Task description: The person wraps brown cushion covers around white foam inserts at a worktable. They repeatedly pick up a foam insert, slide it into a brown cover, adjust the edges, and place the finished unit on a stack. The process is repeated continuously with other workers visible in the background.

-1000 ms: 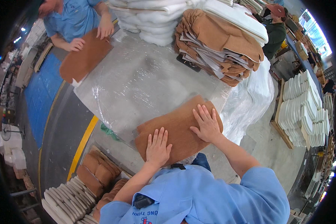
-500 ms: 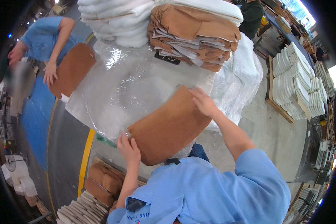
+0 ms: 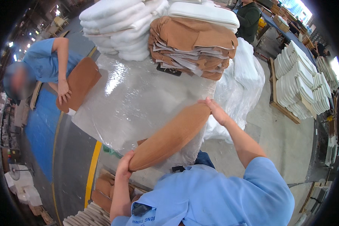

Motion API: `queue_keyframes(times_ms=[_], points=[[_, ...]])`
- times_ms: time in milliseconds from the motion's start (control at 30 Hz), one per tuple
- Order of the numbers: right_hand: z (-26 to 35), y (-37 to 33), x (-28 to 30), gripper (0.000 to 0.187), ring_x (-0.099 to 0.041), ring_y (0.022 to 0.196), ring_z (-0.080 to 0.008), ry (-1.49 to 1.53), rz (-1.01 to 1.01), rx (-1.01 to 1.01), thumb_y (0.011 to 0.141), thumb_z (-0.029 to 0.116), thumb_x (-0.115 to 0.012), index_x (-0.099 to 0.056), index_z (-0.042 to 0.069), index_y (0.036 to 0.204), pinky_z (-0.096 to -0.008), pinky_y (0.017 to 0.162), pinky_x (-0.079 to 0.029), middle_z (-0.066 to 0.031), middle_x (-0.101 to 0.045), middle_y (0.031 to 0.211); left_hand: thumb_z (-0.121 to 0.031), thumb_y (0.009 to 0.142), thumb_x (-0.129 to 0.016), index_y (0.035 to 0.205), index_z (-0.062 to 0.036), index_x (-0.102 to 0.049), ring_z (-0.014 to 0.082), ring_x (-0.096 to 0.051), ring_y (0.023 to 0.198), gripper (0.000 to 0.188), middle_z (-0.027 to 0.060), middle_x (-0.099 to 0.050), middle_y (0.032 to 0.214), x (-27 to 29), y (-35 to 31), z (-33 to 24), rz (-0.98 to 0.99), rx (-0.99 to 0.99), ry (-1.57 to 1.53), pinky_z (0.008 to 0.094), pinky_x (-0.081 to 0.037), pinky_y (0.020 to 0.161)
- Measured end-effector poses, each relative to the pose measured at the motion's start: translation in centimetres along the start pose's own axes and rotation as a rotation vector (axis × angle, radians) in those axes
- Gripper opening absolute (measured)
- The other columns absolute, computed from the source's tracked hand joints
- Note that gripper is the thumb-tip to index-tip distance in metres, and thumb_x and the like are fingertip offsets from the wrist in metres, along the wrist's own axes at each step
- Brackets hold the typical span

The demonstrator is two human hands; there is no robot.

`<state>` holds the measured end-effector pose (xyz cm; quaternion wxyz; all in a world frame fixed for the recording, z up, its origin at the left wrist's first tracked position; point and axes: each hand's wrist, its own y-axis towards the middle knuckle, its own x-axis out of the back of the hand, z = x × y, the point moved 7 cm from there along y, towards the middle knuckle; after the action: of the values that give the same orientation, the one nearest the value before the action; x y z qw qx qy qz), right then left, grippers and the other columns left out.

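Note:
A long brown fabric-covered cushion [image 3: 171, 135] is held up on edge over the near side of the plastic-wrapped work surface [image 3: 139, 94]. Its left end is in my left hand [image 3: 125, 164], whose fingers close round it. At the far right end, my right hand [image 3: 216, 112] grips the upper corner with the thumb and fingers. A small brown flap sticks out behind the cushion near my left hand. Beyond it lies a pile of brown fabric covers [image 3: 194, 41] with grey undersides, with a dark object [image 3: 168, 70] tucked under its near edge.
White padding [image 3: 116, 30] is piled at the far left of the surface. A co-worker [image 3: 52, 60] in blue handles another brown cushion [image 3: 79, 84]. At right, white pads [image 3: 297, 81] stand on a wooden pallet. Brown cushions [image 3: 103, 190] and white pads [image 3: 86, 216] lie at lower left.
The brown cushion has been tipped from lying broad face up to standing on its edge. My hands have shifted to its ends. The co-worker leans over the other cushion.

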<state>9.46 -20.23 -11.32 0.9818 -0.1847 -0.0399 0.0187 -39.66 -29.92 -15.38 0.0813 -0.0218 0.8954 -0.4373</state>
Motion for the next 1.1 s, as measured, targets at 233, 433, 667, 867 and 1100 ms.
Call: queue_keyframes(times_ms=[233, 433, 667, 867, 1100], points=[[-4.8, 1.8, -1.1, 0.059, -0.057, 0.134, -0.0250, 0.413, -0.033, -0.090, 0.112, 0.052, -0.039, -0.066, 0.007, 0.139, -0.0386, 0.117, -0.039, -0.0112, -0.066, 0.140, -0.035, 0.103, -0.065, 0.133, -0.0063, -0.063, 0.0182, -0.068, 0.102, 0.042, 0.0069, -0.070, 0.119, -1.5, 2.5, 0.7, 0.031, -0.046, 0.020, 0.0379, -0.055, 0.078], [-4.7, 3.5, -1.5, 0.044, -0.063, 0.121, -0.0218, 0.286, -0.067, -0.145, 0.107, 0.041, -0.047, -0.069, 0.012, 0.131, -0.0390, 0.105, -0.049, -0.0060, -0.070, 0.129, -0.041, 0.098, -0.069, 0.123, -0.0144, -0.072, 0.0172, -0.067, 0.078, 0.036, 0.0011, -0.073, 0.099, 0.5, 3.2, 0.5, -0.045, 0.075, 0.132, 0.0356, -0.050, 0.058], [-4.7, 2.6, -0.3, 0.050, -0.065, 0.115, -0.0163, 0.249, -0.012, -0.215, 0.107, 0.043, -0.049, -0.058, 0.015, 0.148, -0.0376, 0.091, -0.054, -0.0008, -0.069, 0.130, -0.030, 0.103, -0.066, 0.146, -0.0070, -0.055, 0.0204, -0.067, 0.099, 0.050, 0.0100, -0.069, 0.119, -0.4, 1.3, -0.8, -0.040, -0.146, 0.147, 0.0381, -0.054, 0.075], [-3.5, -3.2, 1.9, 0.072, -0.058, 0.133, -0.0251, 0.620, -0.025, -0.123, 0.110, 0.063, -0.043, -0.051, 0.008, 0.156, -0.0392, 0.115, -0.043, -0.0118, -0.062, 0.146, -0.018, 0.111, -0.058, 0.171, -0.0052, -0.010, 0.0220, -0.046, 0.145, 0.078, 0.0165, -0.044, 0.162, -4.5, -6.3, -4.8, 0.033, -0.814, 0.090, 0.0364, -0.035, 0.122], [-5.9, -3.8, 1.7, 0.074, -0.066, 0.119, -0.0286, 0.738, -0.156, 0.047, 0.107, 0.069, -0.043, -0.072, 0.002, 0.118, -0.0422, 0.107, -0.050, -0.0139, -0.073, 0.122, -0.036, 0.117, -0.038, 0.165, -0.0057, -0.034, 0.0238, -0.046, 0.146, 0.057, 0.0151, -0.052, 0.157, -4.8, -5.5, -3.6, 0.119, -0.885, -0.533, 0.0378, -0.029, 0.125]])
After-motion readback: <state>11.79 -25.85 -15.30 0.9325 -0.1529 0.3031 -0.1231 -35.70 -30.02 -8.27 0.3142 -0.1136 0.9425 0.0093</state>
